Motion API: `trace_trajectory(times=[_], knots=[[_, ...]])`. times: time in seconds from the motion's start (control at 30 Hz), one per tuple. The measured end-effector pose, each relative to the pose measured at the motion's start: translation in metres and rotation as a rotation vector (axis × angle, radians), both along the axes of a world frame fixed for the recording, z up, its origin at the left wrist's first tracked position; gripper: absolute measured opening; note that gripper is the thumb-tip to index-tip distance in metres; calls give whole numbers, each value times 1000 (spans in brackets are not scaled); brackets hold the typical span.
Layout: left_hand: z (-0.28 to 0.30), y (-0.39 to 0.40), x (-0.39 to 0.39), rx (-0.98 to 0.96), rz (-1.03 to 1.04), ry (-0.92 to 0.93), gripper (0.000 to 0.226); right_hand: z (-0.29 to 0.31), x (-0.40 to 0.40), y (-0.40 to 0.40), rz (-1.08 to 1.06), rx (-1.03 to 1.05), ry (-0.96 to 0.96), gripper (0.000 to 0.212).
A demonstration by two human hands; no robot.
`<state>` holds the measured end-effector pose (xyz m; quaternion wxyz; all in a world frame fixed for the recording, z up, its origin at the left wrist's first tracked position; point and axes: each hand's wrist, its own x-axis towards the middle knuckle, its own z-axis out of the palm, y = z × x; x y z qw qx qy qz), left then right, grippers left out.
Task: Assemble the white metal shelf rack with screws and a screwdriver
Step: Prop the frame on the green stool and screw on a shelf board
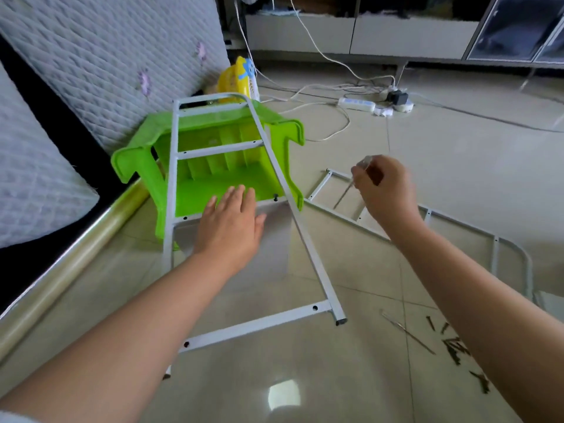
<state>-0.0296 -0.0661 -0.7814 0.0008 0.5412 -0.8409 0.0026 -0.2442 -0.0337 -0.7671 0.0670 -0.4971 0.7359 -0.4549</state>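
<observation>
— What holds anything here?

— Only the green plastic stool (pixel 210 166), tipped on its side with its hollow underside facing the camera. Nothing lies inside it; one white rack frame (pixel 213 206) leans across its opening, top end up by the quilted mattress (pixel 91 62), bottom end on the tiled floor (pixel 305 377).

— And the hands?

— The left hand (pixel 232 221) is spread flat, fingers extended, palm down over a pale panel (pixel 274 236) set in that frame; it grips nothing, and whether it presses the panel or hovers just above is hard to tell. The right hand (pixel 381 187) is closed round the clear handle of the screwdriver (pixel 355 178), shaft pointing down-left.

— The other parts?

— A second frame (pixel 476 227) lies flat on the floor to the right, beneath the right forearm. Dark screws (pixel 454 346) are scattered loose near the lower right, beside a thin rod (pixel 409 334).

— Room to move?

— Open tiles in front and to the right. The left is hemmed by the mattress and a shiny rail (pixel 70 264). Cables and a power strip (pixel 357 103) lie further back, well apart from the work.
</observation>
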Motion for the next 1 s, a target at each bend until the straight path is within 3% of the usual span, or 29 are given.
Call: trace_trajectory(times=[0.1, 0.2, 0.37, 0.57, 0.87, 1.0], knots=[[-1, 4, 15, 42, 35, -33, 54, 17, 31, 3, 87, -174, 41, 15], [2, 4, 21, 77, 20, -48, 54, 28, 52, 6, 156, -250, -34, 11], [5, 3, 27, 136, -33, -48, 56, 38, 66, 1, 223, -201, -141, 18], [6, 3, 35, 171, -62, -14, 56, 34, 79, 6, 245, -172, 54, 8], [2, 1, 42, 153, -129, 31, 55, 41, 82, 0, 210, -146, 10, 28], [2, 3, 44, 133, -128, 30, 55, 42, 78, -3, 190, -97, 16, 19]])
